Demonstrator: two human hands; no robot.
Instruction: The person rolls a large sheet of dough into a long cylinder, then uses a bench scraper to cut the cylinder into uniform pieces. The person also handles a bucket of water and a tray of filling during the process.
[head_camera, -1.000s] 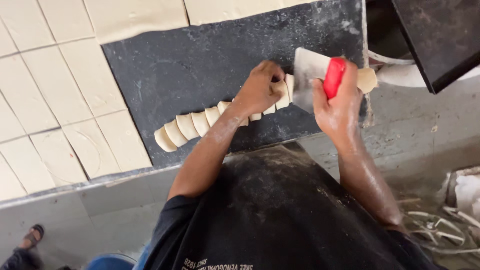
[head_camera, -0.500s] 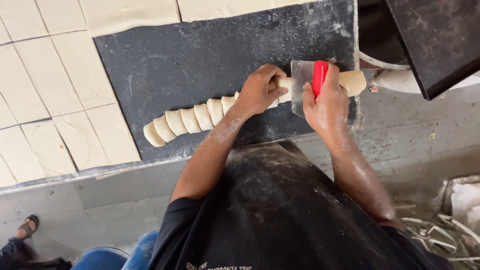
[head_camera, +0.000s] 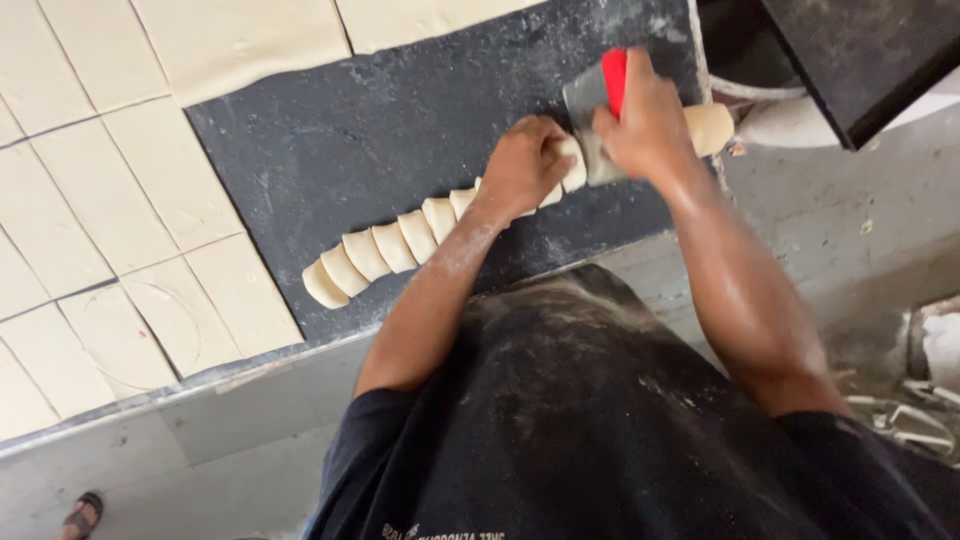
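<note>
A pale dough log lies across the dark floured worktop. Its left part is cut into several slanted slices that lean on one another. My left hand presses on the dough just left of the cut. My right hand grips a metal scraper with a red handle, its blade set down into the log. The uncut end of the log sticks out to the right of my right hand.
Flat cream dough sheets scored into squares cover the worktop's left side and far edge. A dark tray juts in at the top right over a pale bowl. A sandalled foot shows at the bottom left on the grey floor.
The scraper has come down from a raised tilt and cuts into the log. Both hands sit further right along the log, and more slices lie behind them.
</note>
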